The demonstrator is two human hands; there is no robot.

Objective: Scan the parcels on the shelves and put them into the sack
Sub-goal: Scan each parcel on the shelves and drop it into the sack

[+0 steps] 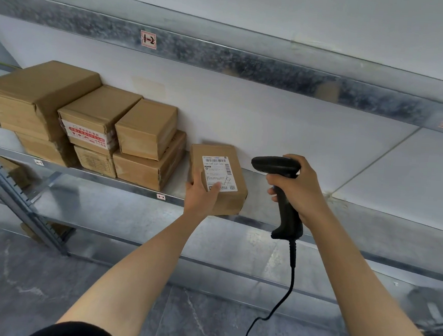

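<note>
Grip of left hand (203, 195) closed on the near end of a parcel (228, 203), label (218, 173) up, at the shelf (133, 185) front edge. Right hand (297, 190) clenched round the scanner (276, 167), just beside. For a clean read: thumb kept off the barcode, scanner aimed squarely, parcel held steady.

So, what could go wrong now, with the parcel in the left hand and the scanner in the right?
1. The left hand alone holds the parcel tilted at the shelf edge; it may slip and fall.
2. The thumb lies on the lower part of the label, so a scan might fail.
3. The cable of the scanner hangs loose and could catch on that edge.
</note>
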